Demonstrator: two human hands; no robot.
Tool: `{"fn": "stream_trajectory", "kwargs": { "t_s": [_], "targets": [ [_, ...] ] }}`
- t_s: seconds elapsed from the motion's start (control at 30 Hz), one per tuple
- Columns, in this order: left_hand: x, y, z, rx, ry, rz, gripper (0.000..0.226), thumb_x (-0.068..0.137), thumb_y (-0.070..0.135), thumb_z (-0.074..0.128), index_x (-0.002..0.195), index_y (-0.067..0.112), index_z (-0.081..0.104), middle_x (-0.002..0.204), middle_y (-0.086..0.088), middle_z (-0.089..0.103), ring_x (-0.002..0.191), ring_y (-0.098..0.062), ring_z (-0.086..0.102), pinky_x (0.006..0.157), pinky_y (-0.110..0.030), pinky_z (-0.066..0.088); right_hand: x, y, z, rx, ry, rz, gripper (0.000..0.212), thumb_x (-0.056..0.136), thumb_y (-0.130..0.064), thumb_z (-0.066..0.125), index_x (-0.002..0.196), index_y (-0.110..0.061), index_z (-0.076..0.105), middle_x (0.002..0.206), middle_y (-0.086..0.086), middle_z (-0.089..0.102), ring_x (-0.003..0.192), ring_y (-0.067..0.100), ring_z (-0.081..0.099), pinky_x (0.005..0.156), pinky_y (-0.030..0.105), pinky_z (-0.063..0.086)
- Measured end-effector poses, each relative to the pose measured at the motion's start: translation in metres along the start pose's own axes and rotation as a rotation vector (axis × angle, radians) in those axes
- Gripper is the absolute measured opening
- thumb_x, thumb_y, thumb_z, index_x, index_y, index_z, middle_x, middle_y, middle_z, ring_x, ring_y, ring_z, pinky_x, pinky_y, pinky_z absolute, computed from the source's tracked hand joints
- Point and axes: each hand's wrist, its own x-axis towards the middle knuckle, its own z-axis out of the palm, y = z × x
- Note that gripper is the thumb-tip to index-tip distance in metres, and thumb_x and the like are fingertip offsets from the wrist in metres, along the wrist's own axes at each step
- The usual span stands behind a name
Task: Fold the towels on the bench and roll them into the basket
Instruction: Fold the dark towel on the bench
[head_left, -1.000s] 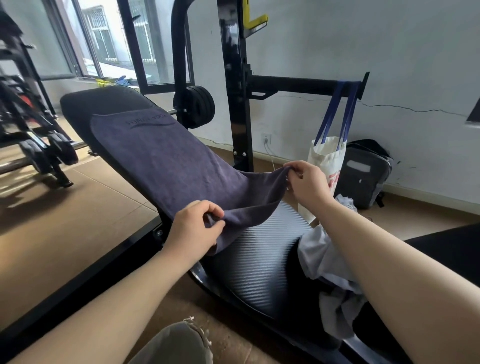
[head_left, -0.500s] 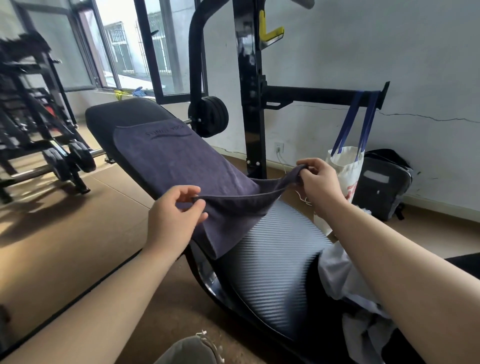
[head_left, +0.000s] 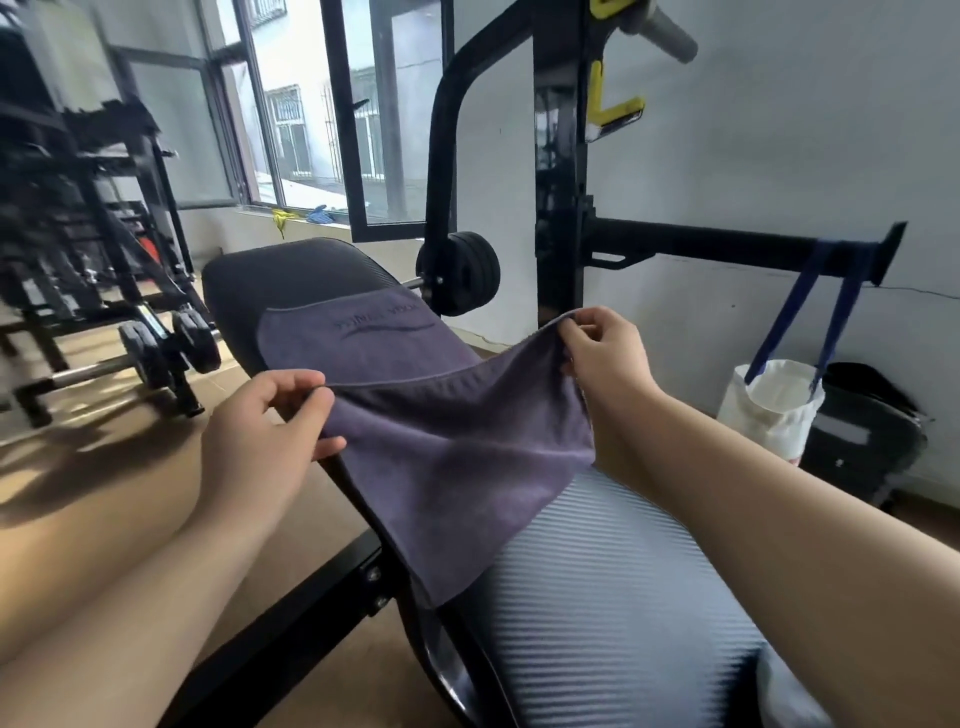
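Note:
A dark purple-grey towel (head_left: 441, 441) lies along the black padded bench (head_left: 291, 275), its far end with an embroidered logo flat on the backrest. My left hand (head_left: 265, 431) pinches the towel's near left corner. The near right corner is pinched by my right hand (head_left: 602, 358), held higher. The near half of the towel is lifted off the bench and carried over toward the far end. No basket is in view.
The ribbed grey seat pad (head_left: 613, 582) is bare below the towel. A black rack upright (head_left: 558, 208) with a horizontal bar stands behind the bench. A white tote bag (head_left: 774, 410) hangs from the bar, beside a black backpack (head_left: 862, 436). Dumbbells (head_left: 166, 348) lie at left.
Both hands have lifted the near edge of the towel higher and carried it farther toward the backrest end. The view has tilted up.

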Motion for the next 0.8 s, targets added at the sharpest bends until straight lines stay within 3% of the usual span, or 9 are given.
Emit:
{"fn": "stream_trajectory", "kwargs": {
  "t_s": [0.13, 0.27, 0.4, 0.5, 0.6, 0.67, 0.8],
  "targets": [
    [0.038, -0.002, -0.005, 0.022, 0.046, 0.039, 0.014, 0.096, 0.014, 0.069, 0.095, 0.028, 0.070, 0.093, -0.001, 0.066, 0.069, -0.015, 0.073, 0.059, -0.023, 0.060, 0.028, -0.004, 0.039, -0.044, -0.031, -0.022, 0.012, 0.097, -0.031, 0.061, 0.105, -0.027, 0.069, 0.086, -0.006, 0.074, 0.077, 0.014, 0.070, 0.074, 0.034, 0.060],
    [0.070, -0.010, -0.012, 0.223, 0.049, 0.125, 0.013, 0.095, 0.018, 0.069, 0.097, 0.031, 0.068, 0.091, 0.005, 0.068, 0.072, -0.012, 0.068, 0.051, -0.023, 0.056, 0.054, -0.008, 0.075, -0.070, -0.027, -0.022, 0.011, 0.097, -0.031, 0.059, 0.104, -0.030, 0.068, 0.093, -0.009, 0.073, 0.088, 0.013, 0.068, 0.081, 0.034, 0.058],
    [0.100, -0.016, -0.017, 0.347, 0.049, 0.183, 0.010, 0.093, 0.022, 0.071, 0.097, 0.031, 0.070, 0.089, 0.016, 0.070, 0.082, -0.006, 0.068, 0.070, -0.038, 0.062, 0.086, -0.019, 0.112, -0.093, -0.041, 0.009, 0.011, 0.094, -0.033, 0.058, 0.098, -0.031, 0.068, 0.092, -0.004, 0.073, 0.083, 0.023, 0.071, 0.080, 0.046, 0.062],
    [0.121, -0.012, -0.019, 0.395, 0.052, 0.240, 0.013, 0.092, 0.021, 0.071, 0.094, 0.034, 0.069, 0.090, 0.018, 0.070, 0.084, -0.002, 0.067, 0.076, -0.030, 0.056, 0.104, -0.024, 0.136, -0.118, -0.042, 0.030, 0.011, 0.096, -0.031, 0.057, 0.100, -0.028, 0.066, 0.092, -0.003, 0.071, 0.084, 0.024, 0.070, 0.083, 0.047, 0.061],
    [0.135, -0.009, -0.020, 0.432, 0.044, 0.308, 0.015, 0.092, 0.019, 0.070, 0.095, 0.034, 0.069, 0.093, 0.017, 0.069, 0.087, -0.003, 0.067, 0.075, -0.026, 0.054, 0.117, -0.022, 0.153, -0.147, -0.024, 0.053, 0.020, 0.099, -0.027, 0.055, 0.113, -0.019, 0.067, 0.088, -0.007, 0.066, 0.086, 0.021, 0.065, 0.081, 0.035, 0.054],
    [0.144, -0.007, -0.021, 0.468, 0.033, 0.367, 0.013, 0.092, 0.017, 0.070, 0.098, 0.029, 0.070, 0.095, 0.015, 0.069, 0.089, -0.005, 0.067, 0.077, -0.025, 0.055, 0.127, -0.023, 0.163, -0.183, -0.017, 0.063, 0.023, 0.100, -0.027, 0.053, 0.117, -0.018, 0.065, 0.092, -0.006, 0.065, 0.092, 0.020, 0.064, 0.085, 0.035, 0.052],
    [0.162, -0.004, -0.021, 0.612, 0.037, 0.487, 0.013, 0.088, 0.012, 0.071, 0.096, 0.022, 0.072, 0.092, 0.012, 0.067, 0.085, 0.000, 0.058, 0.080, -0.003, 0.040, 0.147, -0.027, 0.184, -0.229, -0.051, 0.084, 0.025, 0.101, -0.026, 0.051, 0.120, -0.016, 0.064, 0.102, 0.000, 0.064, 0.098, 0.022, 0.060, 0.091, 0.034, 0.049]
  ]
}}
